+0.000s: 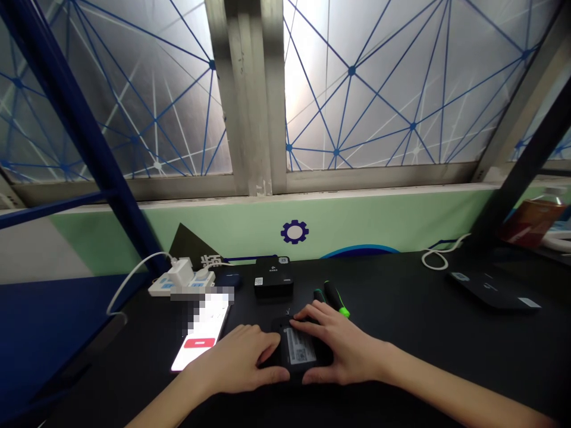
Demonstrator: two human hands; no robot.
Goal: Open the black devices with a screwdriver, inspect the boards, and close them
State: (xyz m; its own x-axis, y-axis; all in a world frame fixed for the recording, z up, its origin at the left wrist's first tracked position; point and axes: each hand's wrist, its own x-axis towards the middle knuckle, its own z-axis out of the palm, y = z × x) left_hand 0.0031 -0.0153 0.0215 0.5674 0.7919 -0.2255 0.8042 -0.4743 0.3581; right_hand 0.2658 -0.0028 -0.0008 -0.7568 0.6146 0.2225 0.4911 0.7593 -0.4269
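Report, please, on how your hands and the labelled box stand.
Left hand and right hand on either side of the box. Label up. Tool handles just beyond right hand; lit phone beside left.

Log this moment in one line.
left hand: touching labelled black device | right hand: touching it | nearby: lit phone, green-black handles, black box
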